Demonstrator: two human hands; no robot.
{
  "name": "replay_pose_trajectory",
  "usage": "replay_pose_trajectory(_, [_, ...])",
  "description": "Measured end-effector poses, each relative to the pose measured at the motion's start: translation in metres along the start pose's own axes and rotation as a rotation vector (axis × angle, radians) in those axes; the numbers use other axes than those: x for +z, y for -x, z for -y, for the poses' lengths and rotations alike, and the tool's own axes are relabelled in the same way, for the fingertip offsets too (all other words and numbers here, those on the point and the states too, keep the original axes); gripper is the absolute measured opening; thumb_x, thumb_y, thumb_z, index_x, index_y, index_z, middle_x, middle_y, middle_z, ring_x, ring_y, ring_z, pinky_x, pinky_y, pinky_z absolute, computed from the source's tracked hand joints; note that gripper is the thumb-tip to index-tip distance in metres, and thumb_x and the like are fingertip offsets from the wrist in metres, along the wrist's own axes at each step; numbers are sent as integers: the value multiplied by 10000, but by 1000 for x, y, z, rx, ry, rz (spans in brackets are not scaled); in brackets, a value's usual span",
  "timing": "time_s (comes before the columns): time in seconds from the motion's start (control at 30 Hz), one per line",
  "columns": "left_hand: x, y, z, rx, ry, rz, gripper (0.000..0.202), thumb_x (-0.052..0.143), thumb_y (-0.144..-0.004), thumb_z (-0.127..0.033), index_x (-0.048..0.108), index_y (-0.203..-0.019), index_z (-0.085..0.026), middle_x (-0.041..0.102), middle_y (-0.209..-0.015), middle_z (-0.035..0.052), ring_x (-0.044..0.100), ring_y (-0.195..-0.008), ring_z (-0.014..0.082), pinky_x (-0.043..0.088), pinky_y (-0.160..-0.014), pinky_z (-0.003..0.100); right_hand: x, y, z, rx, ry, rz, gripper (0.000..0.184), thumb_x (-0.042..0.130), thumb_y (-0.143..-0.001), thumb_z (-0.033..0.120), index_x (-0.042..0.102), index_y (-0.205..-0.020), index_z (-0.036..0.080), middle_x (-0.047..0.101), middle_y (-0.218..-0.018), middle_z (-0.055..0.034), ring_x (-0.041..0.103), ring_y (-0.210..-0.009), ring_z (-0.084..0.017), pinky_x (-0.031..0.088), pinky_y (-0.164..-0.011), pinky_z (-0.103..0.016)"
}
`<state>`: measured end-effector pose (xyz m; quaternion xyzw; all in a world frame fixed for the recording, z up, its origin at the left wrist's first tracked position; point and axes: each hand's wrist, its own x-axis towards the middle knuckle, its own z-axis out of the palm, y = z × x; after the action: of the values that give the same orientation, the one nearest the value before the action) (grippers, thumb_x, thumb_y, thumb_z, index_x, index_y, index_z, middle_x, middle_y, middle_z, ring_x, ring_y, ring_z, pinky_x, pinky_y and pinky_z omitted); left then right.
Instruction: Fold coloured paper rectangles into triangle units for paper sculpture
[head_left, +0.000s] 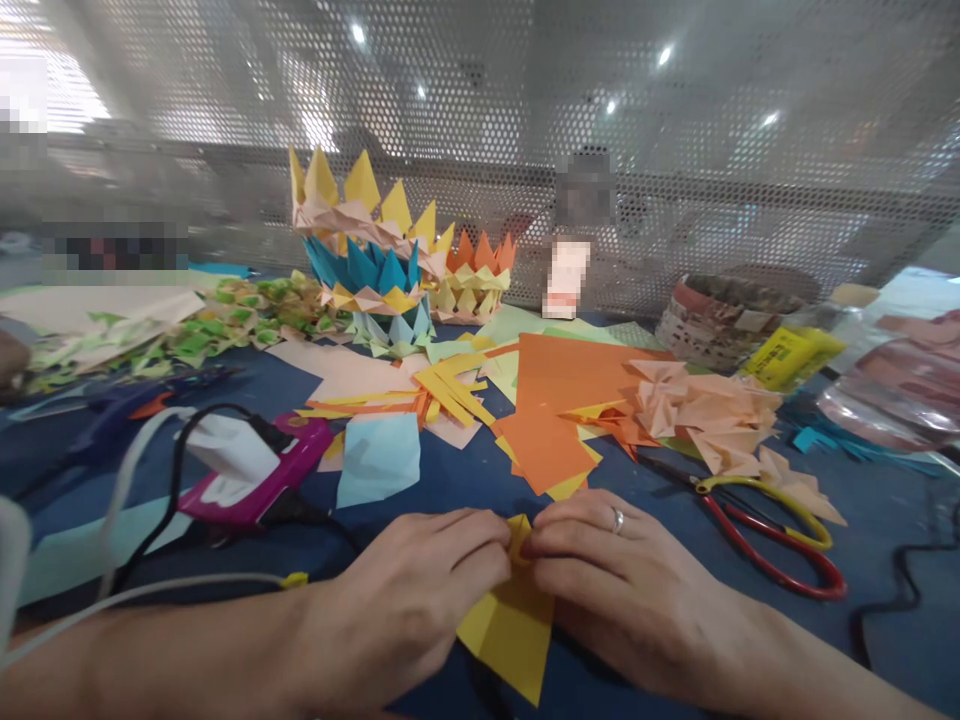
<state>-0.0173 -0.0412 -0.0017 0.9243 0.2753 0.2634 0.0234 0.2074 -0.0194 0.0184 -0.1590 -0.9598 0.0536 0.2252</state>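
Between my two hands lies a yellow sheet of paper (510, 635), creased and folded at its top, with a lower corner pointing toward me. My left hand (420, 590) grips its left edge, fingers bent and closed near the top fold. From the other side my right hand (615, 570), a ring on one finger, pinches the paper close to the same fold; the thumbs are mostly hidden. Just beyond my fingers lie orange sheets (577, 400) and a pale blue paper piece (380, 460). Scissors (772, 530) with red and yellow handles rest right of my right hand.
Folded-paper crowns (375, 270) stand at the back. A magenta power strip (255, 490) with cables sits at left, near a dark blue glue gun (112, 420). Folded peach papers (697, 410), a woven paper basket (727, 320) and a clear plastic bottle (892, 390) are at right.
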Motion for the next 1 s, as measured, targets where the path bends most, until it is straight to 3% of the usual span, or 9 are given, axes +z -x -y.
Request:
replay_pose_trajectory(0.3, [3, 2, 2, -27, -10, -61, 360, 320, -676, 41, 562, -862, -150, 670, -898, 68, 655, -781, 182, 540, -688, 258, -1, 4, -2, -113, 46, 25, 288, 400, -964, 106, 654, -844, 168, 725, -873, -52, 639, -927, -171, 528, -884, -327])
replay_pose_trajectory(0.53, [1, 3, 5, -32, 140, 81, 338, 370, -806, 24, 607, -975, -148, 645, -1035, 61, 632, -906, 181, 532, -763, 270, -1, 8, -10, -70, 56, 68, 311, 368, -917, 29, 643, -849, 156, 731, -921, -78, 638, -994, -194, 510, -907, -345])
replay_pose_trajectory(0.77, [-13, -6, 15, -118, 410, 172, 291, 459, -826, 1, 679, -907, -170, 667, -1027, 39, 652, -914, 141, 516, -817, 227, -5, 5, -14, 14, -177, 147, 200, 466, -911, 70, 640, -954, 158, 703, -963, -80, 615, -1000, -179, 489, -904, -308])
replay_pose_trajectory(1.0, [-16, -14, 16, -192, 594, 161, 110, 653, -837, -116, 707, -764, -179, 699, -881, 12, 669, -857, 142, 516, -843, 248, 3, 6, -19, 134, -386, 69, 106, 573, -928, 195, 671, -889, 187, 691, -935, -47, 627, -920, -150, 469, -878, -309])
